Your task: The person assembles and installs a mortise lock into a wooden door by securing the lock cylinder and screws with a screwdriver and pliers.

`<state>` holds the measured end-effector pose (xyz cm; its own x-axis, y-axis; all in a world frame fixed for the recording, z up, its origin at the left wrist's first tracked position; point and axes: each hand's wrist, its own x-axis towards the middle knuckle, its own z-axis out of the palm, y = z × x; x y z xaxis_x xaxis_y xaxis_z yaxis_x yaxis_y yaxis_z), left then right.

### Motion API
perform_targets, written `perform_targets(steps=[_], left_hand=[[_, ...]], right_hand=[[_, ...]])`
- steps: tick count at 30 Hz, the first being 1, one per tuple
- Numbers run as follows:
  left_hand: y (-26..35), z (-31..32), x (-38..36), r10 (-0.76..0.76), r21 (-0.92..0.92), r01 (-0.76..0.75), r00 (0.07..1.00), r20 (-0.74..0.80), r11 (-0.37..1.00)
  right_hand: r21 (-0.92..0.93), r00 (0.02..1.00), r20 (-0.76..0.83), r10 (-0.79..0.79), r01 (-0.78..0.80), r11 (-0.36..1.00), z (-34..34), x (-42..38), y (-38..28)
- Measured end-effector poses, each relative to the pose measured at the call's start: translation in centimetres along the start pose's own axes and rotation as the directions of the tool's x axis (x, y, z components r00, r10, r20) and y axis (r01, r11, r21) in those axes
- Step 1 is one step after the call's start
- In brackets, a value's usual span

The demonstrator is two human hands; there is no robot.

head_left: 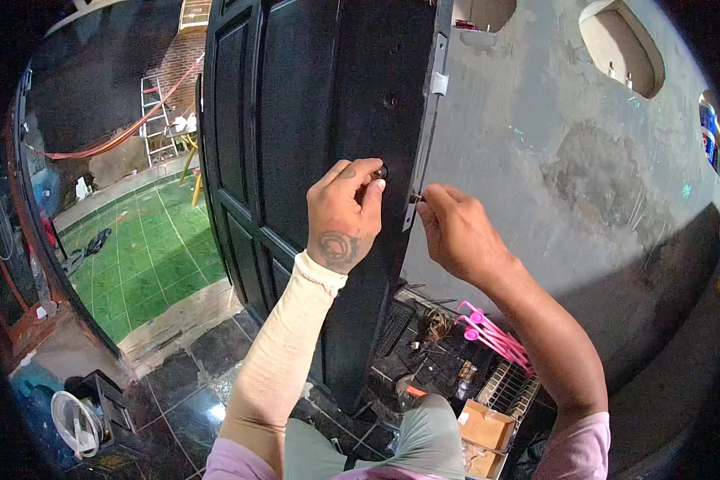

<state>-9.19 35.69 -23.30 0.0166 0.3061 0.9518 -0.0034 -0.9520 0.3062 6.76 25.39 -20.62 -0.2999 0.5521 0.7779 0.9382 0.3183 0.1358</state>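
Observation:
A black panelled door [296, 96] stands open in front of me, its narrow edge turned to the right. My left hand [346, 212] is closed, thumb and fingers pinching a small dark round fitting [383, 171] on the door's face. My right hand [464, 232] is at the door's edge, fingers pinched together beside a metal lock plate [409, 216]. A small metal tip shows at those fingertips, but what it belongs to is hidden. Higher on the edge sits a shiny latch plate [440, 83]. Dark holes [390, 101] mark the door's face above my left hand.
Below right, pink folded tubing [496, 340], a wire rack [510, 386] and an open cardboard box [486, 428] lie on the floor. A grey wall [536, 104] stands behind. At left are a white bucket [76, 424], a ladder [157, 120] and a hammock [108, 148].

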Motion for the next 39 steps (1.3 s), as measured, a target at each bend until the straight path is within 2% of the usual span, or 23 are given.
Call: perform_targets(steps=[3, 6, 9, 12, 15, 18, 21, 24, 25, 26, 28, 29, 30, 33, 36, 37, 39], left_hand=[[0.1, 0.2, 0.2, -0.026, -0.043, 0.026, 1.000, 0.005, 0.999], [-0.1, 0.7, 0.3, 0.010, -0.039, -0.011, 0.999, -0.031, 0.999], [0.1, 0.7, 0.4, -0.019, -0.007, 0.019, 1.000, 0.000, 1.000], [0.0, 1.0, 0.4, 0.020, 0.047, -0.020, 1.000, -0.015, 0.999], [-0.3, 1.2, 0.2, -0.065, -0.021, 0.065, 0.998, 0.011, 0.998], [-0.2, 1.1, 0.2, 0.001, -0.026, -0.001, 1.000, -0.003, 1.000], [-0.5, 1.0, 0.0, -0.045, -0.081, 0.046, 0.999, 0.006, 0.996], [-0.4, 0.8, 0.1, -0.041, -0.063, 0.042, 0.999, 0.010, 0.997], [-0.5, 0.9, 0.1, -0.037, -0.068, 0.038, 0.999, 0.010, 0.997], [-0.5, 0.8, 0.1, -0.035, -0.062, 0.035, 0.999, 0.011, 0.997], [-0.3, 0.6, 0.1, -0.031, -0.051, 0.032, 0.999, 0.016, 0.998], [-0.2, 0.5, 0.2, -0.025, -0.038, 0.026, 1.000, 0.016, 0.999], [-0.1, 0.4, 0.3, -0.020, -0.025, 0.020, 1.000, 0.016, 0.999], [-0.3, 0.6, 0.1, -0.027, -0.027, 0.028, 0.999, 0.019, 0.999], [-0.5, 0.5, 0.2, -0.029, -0.033, 0.030, 0.999, 0.031, 0.999], [-0.5, 0.5, 0.3, -0.027, -0.034, 0.028, 0.999, 0.036, 0.999], [-0.4, 0.4, 0.3, -0.049, -0.063, 0.052, 0.997, 0.052, 0.997]], right_hand=[[-0.042, 0.993, 0.114, 0.034, -0.029, 0.999, -0.3, 0.2, 0.3], [0.031, 0.996, 0.077, 0.047, -0.049, 0.998, 0.0, 0.3, 0.7], [0.144, 0.979, 0.170, 0.113, -0.138, 0.980, -0.8, 0.8, 0.5], [0.174, 0.965, 0.212, 0.156, -0.194, 0.965, -0.9, 0.9, 0.6], [-0.061, 0.988, 0.123, 0.093, -0.086, 0.994, -0.9, 0.7, 0.2], [-0.156, 0.996, 0.081, 0.028, -0.015, 0.988, -0.1, 0.6, 0.3], [0.065, 0.990, 0.090, 0.106, -0.112, 0.992, 0.0, 1.1, 0.5], [0.270, 0.951, 0.101, 0.293, -0.310, 0.911, 0.1, 1.4, -0.2], [0.420, 0.877, 0.240, 0.415, -0.479, 0.770, -0.2, 1.5, -0.3], [0.524, 0.776, 0.394, 0.492, -0.630, 0.574, -0.5, 1.7, -0.4], [0.473, 0.793, 0.370, 0.484, -0.609, 0.637, -0.7, 1.5, -0.4], [0.292, 0.906, 0.204, 0.372, -0.419, 0.860, -0.7, 1.3, -0.5], [0.051, 0.977, 0.075, 0.198, -0.202, 0.978, -0.6, 1.1, -0.5], [-0.121, 1.000, 0.010, -0.028, 0.029, 0.992, 0.3, 0.2, 0.4], [0.034, 0.998, 0.003, 0.062, -0.062, 0.997, 0.6, 0.4, 0.4], [0.153, 0.982, 0.032, 0.189, -0.191, 0.970, 0.6, 0.6, 0.3], [0.363, 0.898, 0.137, 0.419, -0.439, 0.822, 0.5, 1.1, -0.5]])
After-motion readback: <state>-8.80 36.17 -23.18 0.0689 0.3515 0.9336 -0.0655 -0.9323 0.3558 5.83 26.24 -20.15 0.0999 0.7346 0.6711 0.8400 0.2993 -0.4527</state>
